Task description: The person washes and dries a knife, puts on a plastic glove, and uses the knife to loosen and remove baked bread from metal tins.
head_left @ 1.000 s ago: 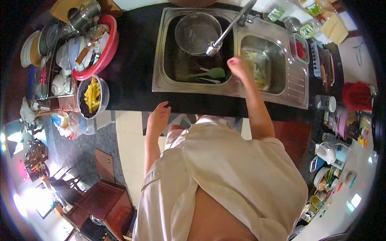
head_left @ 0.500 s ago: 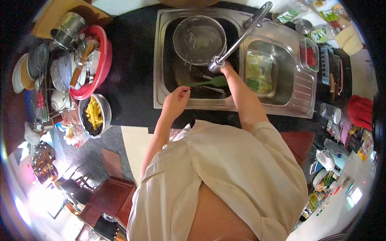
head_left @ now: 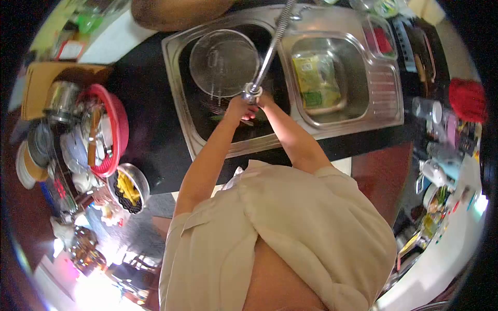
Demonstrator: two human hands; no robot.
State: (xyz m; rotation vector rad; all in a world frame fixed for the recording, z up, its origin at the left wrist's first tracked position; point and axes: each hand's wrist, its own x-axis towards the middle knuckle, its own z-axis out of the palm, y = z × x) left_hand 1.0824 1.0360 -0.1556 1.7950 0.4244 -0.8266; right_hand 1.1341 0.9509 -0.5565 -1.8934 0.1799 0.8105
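Note:
Both hands are over the left sink basin, below the flexible faucet. My left hand has its fingers curled just below the faucet head; what it holds is too small and blurred to name. My right hand is right beside it, partly behind the faucet head, its fingers mostly hidden. A round, see-through vessel stands at the back of the basin. Under my left hand only a bit of a green utensil shows, with thin metal pieces near it.
The right basin holds a yellow-green packet. On the left are a red basin of dishes, a bowl with yellow pieces and a steel pot. A clear box with something red sits at the sink's right edge.
My left hand has come from the counter's front edge into the left basin, curling its fingers. My right hand has moved to the faucet head. The view has turned and shifted.

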